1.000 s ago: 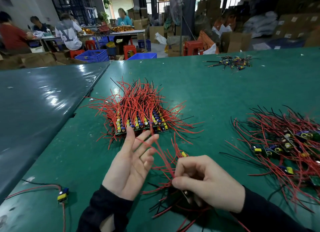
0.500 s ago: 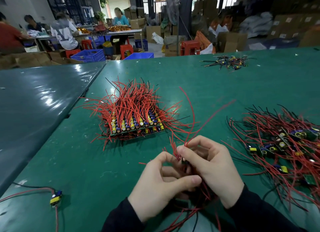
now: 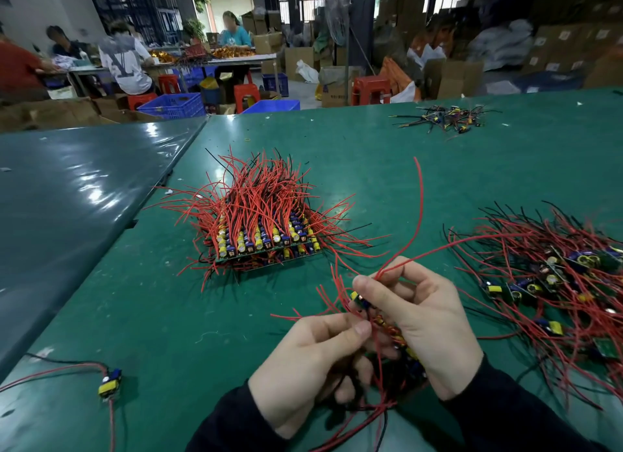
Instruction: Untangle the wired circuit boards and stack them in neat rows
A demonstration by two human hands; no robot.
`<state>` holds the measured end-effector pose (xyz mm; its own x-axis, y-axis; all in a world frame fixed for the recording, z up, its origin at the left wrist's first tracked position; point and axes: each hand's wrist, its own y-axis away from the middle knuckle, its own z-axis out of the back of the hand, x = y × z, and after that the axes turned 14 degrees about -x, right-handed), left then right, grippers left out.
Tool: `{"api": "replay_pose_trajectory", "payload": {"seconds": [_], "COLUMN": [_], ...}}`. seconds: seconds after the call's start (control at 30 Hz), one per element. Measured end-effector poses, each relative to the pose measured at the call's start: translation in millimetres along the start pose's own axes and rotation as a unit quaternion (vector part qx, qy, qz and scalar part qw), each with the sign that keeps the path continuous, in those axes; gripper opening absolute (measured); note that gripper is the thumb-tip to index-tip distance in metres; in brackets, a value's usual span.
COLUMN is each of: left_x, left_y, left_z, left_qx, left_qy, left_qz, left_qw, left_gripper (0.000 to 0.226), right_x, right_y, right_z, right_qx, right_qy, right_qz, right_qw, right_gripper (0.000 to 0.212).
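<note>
Both hands curled round wired boards (image 3: 387, 327); left hand (image 3: 303, 360), right hand (image 3: 428, 320).

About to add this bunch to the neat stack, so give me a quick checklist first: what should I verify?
1. Both hands on the bunch: left hand and right hand grip the held boards. Ok.
2. Held wires untangled: red strands splay out, some towards the loose pile. Not ok.
3. Neat stack in rows. Ok.
4. Table bare between hands and stack. Ok.
5. Number of boards held: cannot tell.
</note>
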<state>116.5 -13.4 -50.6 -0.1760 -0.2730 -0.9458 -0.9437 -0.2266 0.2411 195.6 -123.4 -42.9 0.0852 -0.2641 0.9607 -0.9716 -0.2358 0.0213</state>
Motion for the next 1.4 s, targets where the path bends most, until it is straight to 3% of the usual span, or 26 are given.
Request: {"api": "replay_pose_trajectory", "payload": {"seconds": [0.3,0.43,0.6,0.73,0.83,0.9,1.03,1.13,1.27,1.4], "left_x": [-10,-12,-21,-27,-23,-20,-8,-2,-3,-10], "left_y": [1,0,-3,-6,-7,-7,-9,-10,-12,-12], "left_z": [16,21,34,45,40,32,13,10,13,22], "left_qx": [-0.010,-0.026,0.005,0.045,-0.024,-0.075,-0.154,-0.230,-0.301,-0.335], "left_qy": [0.033,0.027,0.050,0.197,0.335,0.340,0.116,0.047,0.000,0.072], "left_qz": [-0.013,0.010,0.012,0.061,0.068,0.041,-0.125,-0.227,-0.318,-0.320], "left_qw": [0.999,0.999,0.999,0.978,0.940,0.937,0.973,0.945,0.899,0.884], "left_gripper": [0.013,0.020,0.039,0.055,0.054,0.042,0.023,0.028,0.014,0.011], "right_x": [5,7,8,9,7,4,-3,-7,-9,-9], "right_y": [-7,-8,-9,-12,-10,-7,-1,2,6,7], "right_z": [3,7,9,8,6,3,-2,-4,-3,0], "right_qx": [0.034,0.113,0.097,0.047,0.031,0.034,0.052,0.067,0.095,0.138], "right_qy": [-0.023,0.021,0.044,0.011,-0.070,-0.106,-0.118,-0.108,-0.072,0.037], "right_qz": [-0.042,-0.030,-0.028,-0.063,-0.129,-0.166,-0.191,-0.185,-0.150,-0.037], "right_qw": [0.998,0.993,0.994,0.997,0.989,0.980,0.973,0.975,0.981,0.989], "right_gripper": [0.026,0.032,0.033,0.031,0.037,0.035,0.022,0.027,0.032,0.034]}}
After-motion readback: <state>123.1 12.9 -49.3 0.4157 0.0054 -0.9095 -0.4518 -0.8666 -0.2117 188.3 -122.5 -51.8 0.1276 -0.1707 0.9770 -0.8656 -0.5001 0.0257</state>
